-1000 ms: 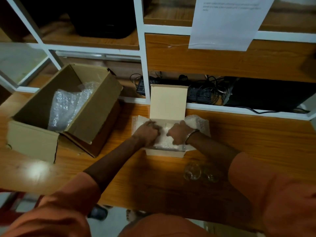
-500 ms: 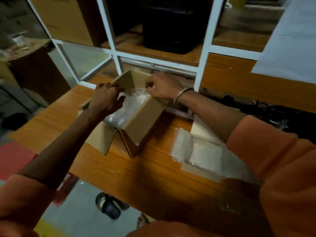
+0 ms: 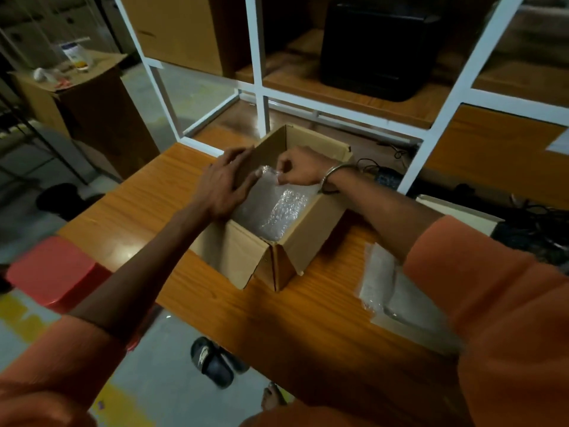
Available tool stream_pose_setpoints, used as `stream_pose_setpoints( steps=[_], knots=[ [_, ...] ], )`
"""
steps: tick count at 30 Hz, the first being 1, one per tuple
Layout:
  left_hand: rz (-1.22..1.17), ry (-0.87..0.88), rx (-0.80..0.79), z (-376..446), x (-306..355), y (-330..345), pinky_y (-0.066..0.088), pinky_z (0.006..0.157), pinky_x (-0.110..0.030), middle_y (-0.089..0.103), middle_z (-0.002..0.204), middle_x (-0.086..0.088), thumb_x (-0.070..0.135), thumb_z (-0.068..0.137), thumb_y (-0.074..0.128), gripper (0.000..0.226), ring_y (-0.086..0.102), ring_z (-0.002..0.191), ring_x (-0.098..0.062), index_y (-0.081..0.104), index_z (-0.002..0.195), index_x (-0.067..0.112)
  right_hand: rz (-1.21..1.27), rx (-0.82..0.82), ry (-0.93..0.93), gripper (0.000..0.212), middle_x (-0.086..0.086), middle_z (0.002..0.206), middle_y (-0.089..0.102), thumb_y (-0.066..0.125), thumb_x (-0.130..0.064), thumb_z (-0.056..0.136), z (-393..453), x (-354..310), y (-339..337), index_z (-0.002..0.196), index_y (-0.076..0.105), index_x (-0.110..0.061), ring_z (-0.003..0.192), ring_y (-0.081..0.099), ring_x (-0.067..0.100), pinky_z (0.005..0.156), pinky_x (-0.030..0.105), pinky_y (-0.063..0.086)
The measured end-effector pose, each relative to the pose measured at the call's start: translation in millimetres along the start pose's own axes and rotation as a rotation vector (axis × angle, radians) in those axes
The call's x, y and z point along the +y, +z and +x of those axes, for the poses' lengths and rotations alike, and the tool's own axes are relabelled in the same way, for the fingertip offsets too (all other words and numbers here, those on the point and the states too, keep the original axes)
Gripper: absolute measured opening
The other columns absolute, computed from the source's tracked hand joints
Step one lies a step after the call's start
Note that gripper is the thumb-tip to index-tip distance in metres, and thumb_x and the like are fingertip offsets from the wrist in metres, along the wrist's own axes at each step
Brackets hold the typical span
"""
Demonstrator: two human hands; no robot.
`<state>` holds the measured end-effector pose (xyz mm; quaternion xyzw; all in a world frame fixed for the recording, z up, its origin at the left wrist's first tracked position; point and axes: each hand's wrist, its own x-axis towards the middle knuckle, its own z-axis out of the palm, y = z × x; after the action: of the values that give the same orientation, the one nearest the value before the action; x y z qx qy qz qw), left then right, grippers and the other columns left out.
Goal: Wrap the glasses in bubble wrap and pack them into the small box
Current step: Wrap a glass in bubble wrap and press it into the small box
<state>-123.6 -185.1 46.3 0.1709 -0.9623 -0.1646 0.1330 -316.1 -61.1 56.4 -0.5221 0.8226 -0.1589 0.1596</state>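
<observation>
A large open cardboard box (image 3: 311, 238) stands on the wooden table and holds a stack of bubble wrap (image 3: 278, 208). My right hand (image 3: 300, 169) reaches into it and pinches the top edge of a bubble wrap sheet. My left hand (image 3: 226, 186) lies with straight fingers against the box's left flap and the wrap. The small box (image 3: 455, 214), lined with bubble wrap, sits at the right, mostly hidden behind my right arm. No glasses show in this view.
A white-framed wooden shelf unit (image 3: 261, 97) rises behind the table, with a black device (image 3: 375, 47) on it and cables at the right. A red stool (image 3: 52, 272) and a sandal (image 3: 212, 362) are on the floor at the left.
Both hands left the small box and moved to the large box at the left. My view turned left with them. My right hand now pinches a bubble wrap sheet.
</observation>
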Motion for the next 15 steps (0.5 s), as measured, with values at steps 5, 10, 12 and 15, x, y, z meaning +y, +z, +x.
stream_pose_setpoints(
  steps=[5, 10, 12, 15],
  knots=[
    [-0.103, 0.088, 0.003, 38.2, 17.9, 10.9, 0.027, 0.123, -0.055, 0.033, 0.172, -0.009, 0.059, 0.103, 0.049, 0.069, 0.025, 0.157, -0.034, 0.043, 0.162, 0.024, 0.116, 0.202, -0.061, 0.018, -0.014, 0.101, 0.079, 0.079, -0.038, 0.092, -23.6, 7.6, -39.5, 0.107, 0.084, -0.029, 0.087, 0.068, -0.004, 0.078, 0.017, 0.050],
    [-0.268, 0.122, 0.177, 60.9, 58.9, -1.3, 0.052, 0.100, -0.045, 0.075, 0.123, -0.010, 0.048, 0.103, 0.064, 0.039, 0.062, 0.120, -0.026, 0.077, 0.117, 0.014, 0.221, 0.394, 0.023, 0.013, -0.004, 0.100, 0.077, 0.071, -0.027, 0.099, -53.7, 33.0, -74.7, 0.105, 0.077, -0.018, 0.090, 0.072, 0.010, 0.081, 0.029, 0.059],
    [-0.410, 0.131, 0.204, 67.1, 78.1, -9.1, 0.055, 0.081, -0.037, 0.077, 0.097, -0.001, 0.050, 0.099, 0.071, 0.035, 0.069, 0.093, -0.018, 0.077, 0.096, 0.016, 0.353, 0.415, 0.060, 0.015, -0.003, 0.097, 0.074, 0.067, -0.025, 0.102, -66.9, 46.3, -90.0, 0.107, 0.073, -0.012, 0.082, 0.072, 0.009, 0.069, 0.017, 0.056],
    [-0.670, 0.129, 0.080, 73.1, 107.3, -16.4, 0.054, 0.081, -0.020, 0.078, 0.091, 0.007, 0.038, 0.095, 0.080, 0.027, 0.073, 0.089, -0.006, 0.074, 0.091, 0.013, 0.407, 0.400, 0.074, 0.010, -0.009, 0.091, 0.071, 0.076, -0.027, 0.097, -91.1, 64.9, -117.6, 0.096, 0.075, -0.017, 0.080, 0.067, 0.006, 0.074, 0.022, 0.053]
  ],
)
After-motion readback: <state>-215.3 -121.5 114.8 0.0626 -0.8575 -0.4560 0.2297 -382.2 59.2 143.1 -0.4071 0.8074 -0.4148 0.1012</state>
